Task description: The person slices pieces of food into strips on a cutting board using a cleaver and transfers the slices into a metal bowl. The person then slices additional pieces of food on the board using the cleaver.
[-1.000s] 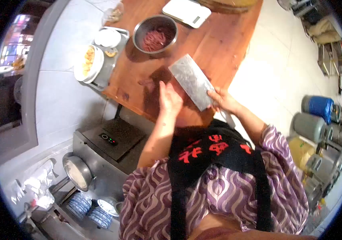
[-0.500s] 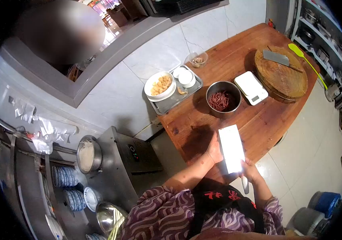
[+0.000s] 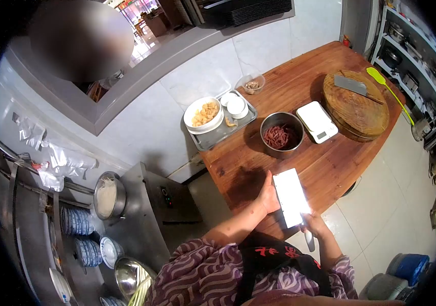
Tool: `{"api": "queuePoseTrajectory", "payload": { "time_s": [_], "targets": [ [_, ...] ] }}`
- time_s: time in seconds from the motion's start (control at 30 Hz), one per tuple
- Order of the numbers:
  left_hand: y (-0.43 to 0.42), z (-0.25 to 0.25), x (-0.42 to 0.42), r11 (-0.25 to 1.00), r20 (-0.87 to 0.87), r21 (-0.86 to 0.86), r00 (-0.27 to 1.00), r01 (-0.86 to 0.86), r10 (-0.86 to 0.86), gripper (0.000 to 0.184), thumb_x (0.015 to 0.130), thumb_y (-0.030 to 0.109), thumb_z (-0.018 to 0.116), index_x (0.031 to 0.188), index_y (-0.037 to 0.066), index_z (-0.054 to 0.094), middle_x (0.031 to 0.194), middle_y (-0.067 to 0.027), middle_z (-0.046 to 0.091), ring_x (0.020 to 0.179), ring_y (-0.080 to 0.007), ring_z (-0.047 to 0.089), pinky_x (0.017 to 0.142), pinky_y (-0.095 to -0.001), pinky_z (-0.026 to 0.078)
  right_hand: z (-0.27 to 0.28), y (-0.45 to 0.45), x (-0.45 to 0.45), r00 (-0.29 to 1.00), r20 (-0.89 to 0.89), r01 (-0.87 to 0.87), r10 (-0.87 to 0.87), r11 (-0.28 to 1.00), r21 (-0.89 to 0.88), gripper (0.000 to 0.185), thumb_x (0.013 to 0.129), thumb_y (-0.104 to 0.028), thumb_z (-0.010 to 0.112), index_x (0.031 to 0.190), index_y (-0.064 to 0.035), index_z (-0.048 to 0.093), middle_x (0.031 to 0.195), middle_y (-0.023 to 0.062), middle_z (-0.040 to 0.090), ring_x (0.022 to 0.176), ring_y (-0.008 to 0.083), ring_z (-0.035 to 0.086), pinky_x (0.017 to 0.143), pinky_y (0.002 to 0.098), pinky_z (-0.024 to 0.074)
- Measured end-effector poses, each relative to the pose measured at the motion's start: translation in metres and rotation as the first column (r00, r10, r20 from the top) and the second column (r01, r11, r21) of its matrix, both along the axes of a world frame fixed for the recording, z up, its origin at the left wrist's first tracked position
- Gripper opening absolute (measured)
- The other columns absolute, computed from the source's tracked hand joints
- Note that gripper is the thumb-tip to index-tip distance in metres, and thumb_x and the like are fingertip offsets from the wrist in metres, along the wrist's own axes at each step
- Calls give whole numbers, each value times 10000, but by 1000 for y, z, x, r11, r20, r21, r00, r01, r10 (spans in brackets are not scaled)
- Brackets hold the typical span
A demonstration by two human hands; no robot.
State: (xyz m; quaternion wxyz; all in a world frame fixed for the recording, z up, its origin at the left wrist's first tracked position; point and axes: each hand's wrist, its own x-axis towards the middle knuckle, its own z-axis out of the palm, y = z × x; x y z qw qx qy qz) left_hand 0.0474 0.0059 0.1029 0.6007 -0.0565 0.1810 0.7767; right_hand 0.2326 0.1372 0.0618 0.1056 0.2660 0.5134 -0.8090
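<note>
A cleaver (image 3: 289,197) is held over the near edge of the wooden table, its broad blade washed out white by glare. My right hand (image 3: 316,225) is closed round it where the blade meets the handle, and the pale handle end (image 3: 310,241) sticks out below. At the blade's left edge is my left hand (image 3: 268,197), thumb pointing up and the other fingers partly hidden behind the blade, gripping it. Just beyond the blade stands a steel pot (image 3: 285,151) with dark red strips of meat (image 3: 279,136) inside.
On the wooden table (image 3: 238,176) are a white scale (image 3: 316,120), a round chopping block (image 3: 363,115) with another cleaver (image 3: 350,84), and a metal tray (image 3: 213,137) with white bowls. A green fly swatter (image 3: 376,75) lies at the right edge. A steel counter (image 3: 136,204) stands left.
The view has shifted slightly, so the table sits a little lower in it. Both hands stay on the cleaver, which is tilted slightly differently.
</note>
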Motion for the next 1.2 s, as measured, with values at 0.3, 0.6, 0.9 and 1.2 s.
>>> {"api": "queuePoseTrajectory", "payload": {
  "time_s": [0.3,0.6,0.9,1.2],
  "targets": [
    [-1,-15,4,999,114,-21,992,-43,45,886,836,765,334,1383,75,435,1388,-134,489,1293,-309,449,1088,-500,318,1,9,6,997,70,28,-41,985,173,310,982,-222,493,1215,-21,524,701,47,585,492,117,520,429,261,446],
    [-31,-25,5,968,165,-251,985,-13,56,701,874,713,379,893,50,605,867,-109,600,793,-267,542,736,-403,441,-15,12,29,970,158,191,-187,981,-15,327,991,-323,492,1151,-43,544,755,57,639,444,65,472,414,194,404],
    [-38,-93,-17,721,-40,-684,993,-109,112,436,989,443,361,904,56,541,884,-116,586,826,-269,570,744,-421,467,-70,73,80,820,185,439,-541,803,403,258,986,-293,488,1028,-42,527,678,44,584,433,79,438,404,241,391],
    [22,-97,12,665,-145,-743,988,-74,-53,382,974,388,440,1137,48,503,1092,-101,563,993,-257,547,890,-476,424,-71,20,25,937,348,-181,-27,815,551,342,974,-337,504,1039,-7,568,595,103,575,479,169,552,474,330,474]
  ]
}}
